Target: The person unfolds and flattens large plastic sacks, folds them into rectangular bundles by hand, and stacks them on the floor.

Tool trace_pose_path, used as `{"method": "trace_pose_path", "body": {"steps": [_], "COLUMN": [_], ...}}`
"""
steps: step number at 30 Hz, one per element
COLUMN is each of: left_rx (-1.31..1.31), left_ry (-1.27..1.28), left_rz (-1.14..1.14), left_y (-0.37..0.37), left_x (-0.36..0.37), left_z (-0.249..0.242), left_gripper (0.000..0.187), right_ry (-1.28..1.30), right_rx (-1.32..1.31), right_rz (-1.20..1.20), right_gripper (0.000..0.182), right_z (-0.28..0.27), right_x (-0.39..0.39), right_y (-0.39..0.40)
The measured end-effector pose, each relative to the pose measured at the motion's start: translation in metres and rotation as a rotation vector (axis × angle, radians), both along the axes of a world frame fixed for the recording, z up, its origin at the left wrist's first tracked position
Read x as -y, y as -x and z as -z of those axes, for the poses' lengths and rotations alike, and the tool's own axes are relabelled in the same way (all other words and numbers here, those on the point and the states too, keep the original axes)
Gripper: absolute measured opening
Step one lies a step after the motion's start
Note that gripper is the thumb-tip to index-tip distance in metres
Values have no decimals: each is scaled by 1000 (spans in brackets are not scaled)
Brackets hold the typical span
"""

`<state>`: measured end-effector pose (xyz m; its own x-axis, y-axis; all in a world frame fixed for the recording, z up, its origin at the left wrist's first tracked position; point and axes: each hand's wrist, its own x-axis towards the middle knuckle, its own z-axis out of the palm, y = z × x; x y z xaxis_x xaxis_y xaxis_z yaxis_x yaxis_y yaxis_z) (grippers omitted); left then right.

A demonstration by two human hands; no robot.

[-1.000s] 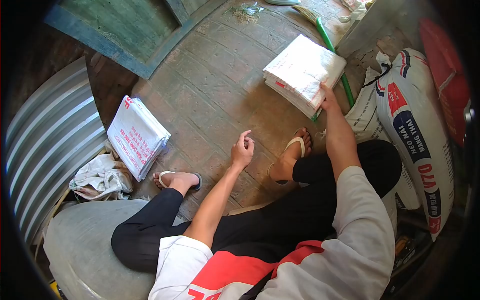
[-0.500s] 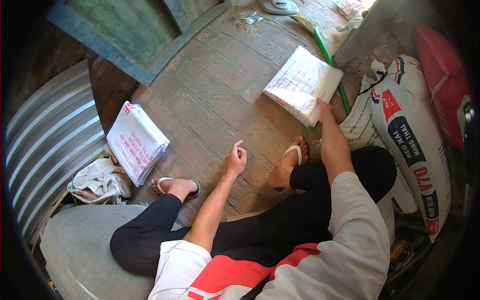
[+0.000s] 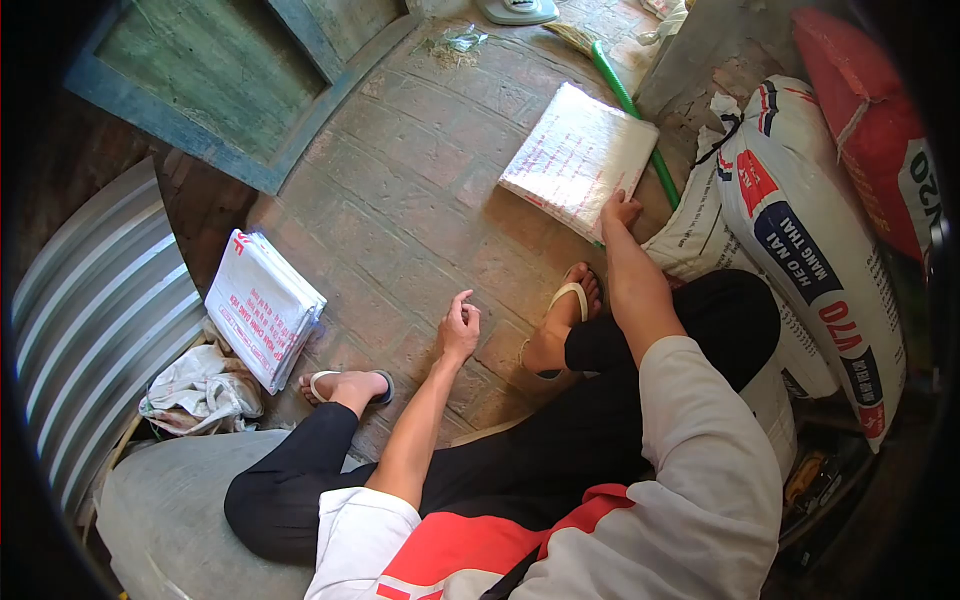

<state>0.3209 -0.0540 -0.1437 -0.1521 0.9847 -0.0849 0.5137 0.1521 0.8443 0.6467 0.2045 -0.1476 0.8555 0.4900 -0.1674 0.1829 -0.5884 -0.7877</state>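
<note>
My right hand [image 3: 620,211] is at the near right corner of a stack of folded white woven sacks [image 3: 575,160] with faint red print. Its fingers are closed on that corner, though the underside is hidden. The stack lies by the green broom handle [image 3: 665,178]. My left hand [image 3: 459,327] hangs over the brick floor between my feet, holding nothing, its fingers loosely bent and apart. To the left, a second stack of folded sacks [image 3: 265,305] with red lettering leans slantwise beside my left foot.
Full feed sacks [image 3: 800,240] and a red sack [image 3: 870,130] stand along the right. At left are a corrugated metal sheet [image 3: 100,330] and a crumpled white sack [image 3: 203,390]. A blue-green wooden panel [image 3: 200,75] and a scale [image 3: 518,10] are at the back.
The view has shifted slightly. The top of the right-hand stack looks flatter, with my right hand still at its corner. My left hand's fingers are a little more bent.
</note>
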Motion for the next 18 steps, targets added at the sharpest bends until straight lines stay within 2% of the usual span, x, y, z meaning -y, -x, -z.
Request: {"method": "trace_pose_path", "body": {"steps": [5,10,12,14,15,16,18], "left_rx": [50,90,38,28,-45,-129,-547], "left_ry": [56,-2,-107,-290,-405,-511,-556], "left_rz": [-57,-203,-333,-535,-631,-730,-789], "left_y": [1,16,30,57,74,95,141], "left_x": [-1,-17,-30,-49,-60,-68,-70], "left_z": [-4,-14,-28,-36,-38,-42,-69], "left_gripper": [36,30,29,28,26,24,27], "right_ry": [70,135,207,35,-68,-30,-173], "right_rx": [6,-37,434,718,706,656,561], "right_rz": [29,32,224,145,4,-76,-266], "right_gripper": [47,54,60,64,67,67,65], "right_z": [-8,12,-11,-12,-18,-32,-44], "right_x": [1,-13,-7,-13,-18,-24,-29], "right_y": [4,-6,20,32,39,59,90]}}
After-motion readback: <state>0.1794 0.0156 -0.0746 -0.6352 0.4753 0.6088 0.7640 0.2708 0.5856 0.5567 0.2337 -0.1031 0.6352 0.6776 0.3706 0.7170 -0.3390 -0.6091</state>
